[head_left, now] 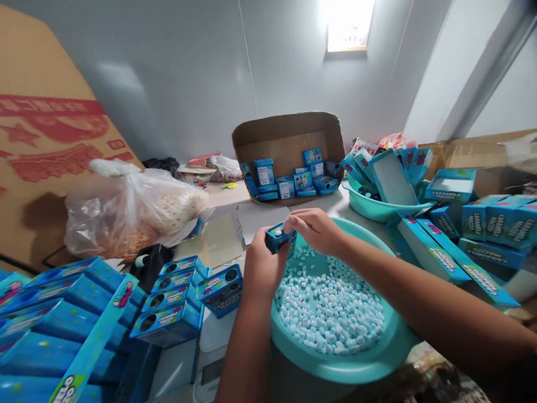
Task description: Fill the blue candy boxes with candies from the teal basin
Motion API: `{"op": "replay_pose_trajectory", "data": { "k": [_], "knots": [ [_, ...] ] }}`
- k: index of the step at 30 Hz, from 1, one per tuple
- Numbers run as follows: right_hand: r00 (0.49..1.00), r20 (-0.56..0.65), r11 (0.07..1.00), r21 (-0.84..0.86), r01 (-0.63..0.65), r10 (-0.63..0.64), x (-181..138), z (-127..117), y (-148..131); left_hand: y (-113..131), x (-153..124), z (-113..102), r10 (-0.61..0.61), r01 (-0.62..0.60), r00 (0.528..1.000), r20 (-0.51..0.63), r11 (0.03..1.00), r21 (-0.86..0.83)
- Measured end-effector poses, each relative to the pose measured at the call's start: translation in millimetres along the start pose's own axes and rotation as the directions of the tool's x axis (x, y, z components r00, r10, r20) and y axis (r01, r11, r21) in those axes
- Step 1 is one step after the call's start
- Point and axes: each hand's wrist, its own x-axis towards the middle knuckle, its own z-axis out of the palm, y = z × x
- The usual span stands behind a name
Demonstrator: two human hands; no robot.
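A small blue box (279, 237) is gripped in the left hand (262, 268) directly above the teal basin (335, 366) of pale candies (331, 305), so spills are caught. The right hand (316, 228) is closed on the box's top, fingertips pinching there.

A clear plastic bag (134, 210) sits left, a cardboard tray (289, 143) of small boxes behind, beside a second teal basin (377, 210).

This looks like a small packing room for candy. A big basin (377, 358) full of little blue candies (331, 302) sits in the middle. All around the basin are blue candy boxes (176, 302) and cardboard cartons (289, 134).
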Motion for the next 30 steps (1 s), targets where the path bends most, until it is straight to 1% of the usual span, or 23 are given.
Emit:
{"op": "replay_pose_trajectory", "data": {
  "k": [3, 6, 7, 9, 11, 13, 15, 18, 20, 22, 24, 27, 28, 30],
  "knots": [
    [0.992, -0.103, 0.994, 0.093, -0.059, 0.068, -1.2, -1.8, 2.2, 0.8, 0.6, 1.6, -0.002, 0.002, 1.000, -0.006, 1.000, -0.007],
    [0.965, -0.217, 0.973, 0.204, -0.105, 0.150, -1.1, -2.3, 6.6, 0.5, 1.4, 2.8, 0.003, -0.004, 0.999, -0.039, 1.000, -0.027],
    [0.957, -0.235, 0.967, 0.224, -0.118, 0.171, -0.7, -2.5, 8.2, 0.4, 1.4, 2.9, 0.004, -0.005, 0.999, -0.052, 0.999, -0.035],
    [0.955, -0.233, 0.969, 0.206, -0.136, 0.184, 0.7, -3.4, 11.0, 0.5, 1.1, 2.7, -0.001, -0.002, 0.998, -0.062, 0.999, -0.045],
    [0.970, -0.191, 0.982, 0.141, -0.123, 0.149, 2.2, -4.6, 12.7, 1.2, 0.1, 2.3, -0.006, 0.004, 0.998, -0.056, 0.999, -0.033],
    [0.987, -0.135, 0.994, 0.073, -0.080, 0.089, 3.0, -5.3, 13.1, 2.6, -1.3, 1.6, 0.003, -0.004, 0.999, -0.048, 1.000, -0.019],
    [0.996, -0.083, 1.000, 0.002, -0.023, 0.023, 2.8, -4.7, 11.9, 3.9, -2.4, 1.0, 0.037, -0.037, 0.999, -0.036, 0.999, -0.016],
    [0.996, -0.043, 0.990, -0.121, 0.070, -0.075, 1.7, -0.9, 8.2, 4.0, -2.4, 0.8, 0.063, -0.063, 0.998, -0.010, 0.997, -0.034],
    [0.992, -0.039, 0.982, -0.154, 0.112, -0.119, 1.5, 2.3, 5.8, 2.4, -1.3, 1.3, 0.049, -0.049, 0.999, -0.005, 0.998, -0.044],
    [0.992, -0.045, 0.987, -0.115, 0.115, -0.120, 1.7, 4.5, 4.4, 0.4, -0.1, 2.1, 0.032, -0.032, 0.999, -0.007, 0.998, -0.044],
    [0.993, -0.083, 0.997, -0.003, 0.082, -0.082, 2.1, 4.8, 4.1, -0.8, 0.5, 2.9, 0.023, -0.023, 1.000, -0.002, 0.999, -0.038],
    [0.976, -0.216, 0.979, 0.199, 0.031, 0.013, 2.6, 1.3, 5.4, 0.1, -0.1, 3.9, 0.011, -0.011, 1.000, -0.012, 0.999, -0.032],
    [0.965, -0.259, 0.970, 0.241, 0.025, 0.039, 2.9, -0.7, 6.5, 0.7, -0.5, 4.1, 0.003, -0.004, 1.000, -0.028, 0.999, -0.032],
    [0.940, -0.332, 0.964, 0.267, 0.011, 0.081, 3.8, -5.2, 9.7, 1.8, -1.0, 4.3, -0.008, 0.006, 0.998, -0.059, 0.999, -0.031]
  ]
}}
